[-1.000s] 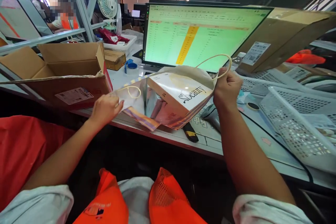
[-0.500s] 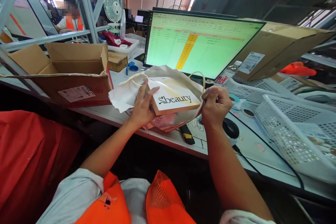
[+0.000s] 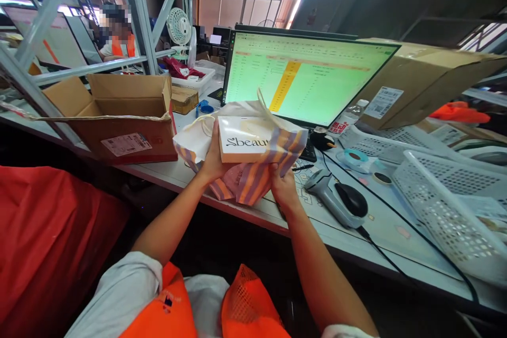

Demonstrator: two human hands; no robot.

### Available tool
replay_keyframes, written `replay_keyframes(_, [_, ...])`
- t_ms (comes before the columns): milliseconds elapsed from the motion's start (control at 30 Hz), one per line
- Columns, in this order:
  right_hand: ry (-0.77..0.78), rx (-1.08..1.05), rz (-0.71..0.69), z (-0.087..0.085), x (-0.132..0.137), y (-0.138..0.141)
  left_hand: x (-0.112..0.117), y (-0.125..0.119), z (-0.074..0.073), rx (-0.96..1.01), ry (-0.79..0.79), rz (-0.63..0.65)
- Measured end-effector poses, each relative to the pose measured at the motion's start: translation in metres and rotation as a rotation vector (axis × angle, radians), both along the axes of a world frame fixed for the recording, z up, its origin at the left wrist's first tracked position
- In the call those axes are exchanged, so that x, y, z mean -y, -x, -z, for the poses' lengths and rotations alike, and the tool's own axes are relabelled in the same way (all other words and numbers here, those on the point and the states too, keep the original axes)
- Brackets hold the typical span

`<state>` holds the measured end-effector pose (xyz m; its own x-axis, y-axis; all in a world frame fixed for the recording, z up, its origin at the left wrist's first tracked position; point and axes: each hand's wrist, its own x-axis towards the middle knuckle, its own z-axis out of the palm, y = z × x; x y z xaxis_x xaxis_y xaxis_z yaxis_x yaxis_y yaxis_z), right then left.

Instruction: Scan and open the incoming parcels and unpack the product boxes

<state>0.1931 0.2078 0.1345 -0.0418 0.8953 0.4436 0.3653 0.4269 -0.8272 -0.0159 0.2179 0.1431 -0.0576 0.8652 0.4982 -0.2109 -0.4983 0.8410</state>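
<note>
A flat white-topped box (image 3: 243,141) with dark lettering lies tilted in the mouth of a striped paper bag (image 3: 259,182). My left hand (image 3: 214,158) grips the box at its left end, inside the bag's opening. On the right, my right hand (image 3: 283,185) is closed on the bag's striped side, below the flap that covers the end of the lettering. The bag's pale inside shows behind the box, with a cord handle standing up at the back. Most fingers of my right hand are hidden behind the paper.
A monitor (image 3: 309,79) stands behind the bag. An open cardboard box (image 3: 130,132) is at left. To the right lie a barcode scanner (image 3: 335,200), a black mouse (image 3: 351,199), tape rolls and a white plastic basket (image 3: 447,211). A person (image 3: 119,37) sits beyond the metal frame.
My right hand has moved from the bag's rim and handle down and left to its side. A striped flap now covers the box's right end. The scanner has come into view.
</note>
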Motion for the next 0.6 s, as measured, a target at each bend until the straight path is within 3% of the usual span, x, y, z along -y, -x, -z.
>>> replay_keyframes(133, [-0.081, 0.192, 0.131, -0.074, 0.0, -0.003, -0.016, 0.002, 0.003, 0.232, 0.107, 0.029])
replay_keyframes(233, [-0.071, 0.218, 0.133, -0.128, -0.023, 0.009, -0.026, 0.0, 0.01, 0.444, 0.281, 0.087])
replay_keyframes(300, [0.008, 0.166, 0.114, -0.151, -0.043, 0.027, -0.031, -0.001, 0.015, 0.496, 0.404, 0.118])
replay_keyframes(433, [0.047, 0.07, 0.206, -0.164, -0.072, 0.061, -0.036, 0.003, 0.021, 0.228, 0.544, 0.056])
replay_keyframes(600, [-0.05, -0.124, 0.2, -0.144, -0.08, 0.088, -0.034, 0.011, 0.025, 0.0, 0.509, 0.034])
